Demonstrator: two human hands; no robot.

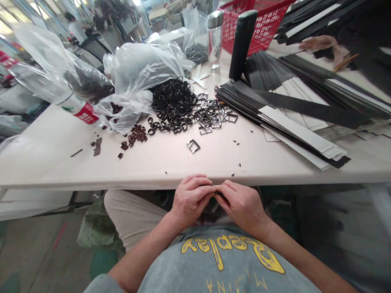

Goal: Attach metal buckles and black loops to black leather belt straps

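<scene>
My left hand point(192, 198) and my right hand point(240, 202) meet at the table's front edge, fingertips pinched together. Something small and dark shows between them, mostly hidden by the fingers; what it is I cannot make out. A single metal buckle point(193, 146) lies on the table just beyond my hands. Behind it are a heap of metal buckles point(210, 116) and a pile of black rings point(174, 101). Small brown loops point(137, 135) lie to the left of these.
Stacked black and white strips point(299, 122) cover the table's right side. At the back stand a glass bottle point(214, 44), a black cylinder point(242, 44) and a red basket point(262, 24). Plastic bags point(143, 65) and a tilted plastic bottle point(58, 91) occupy the left.
</scene>
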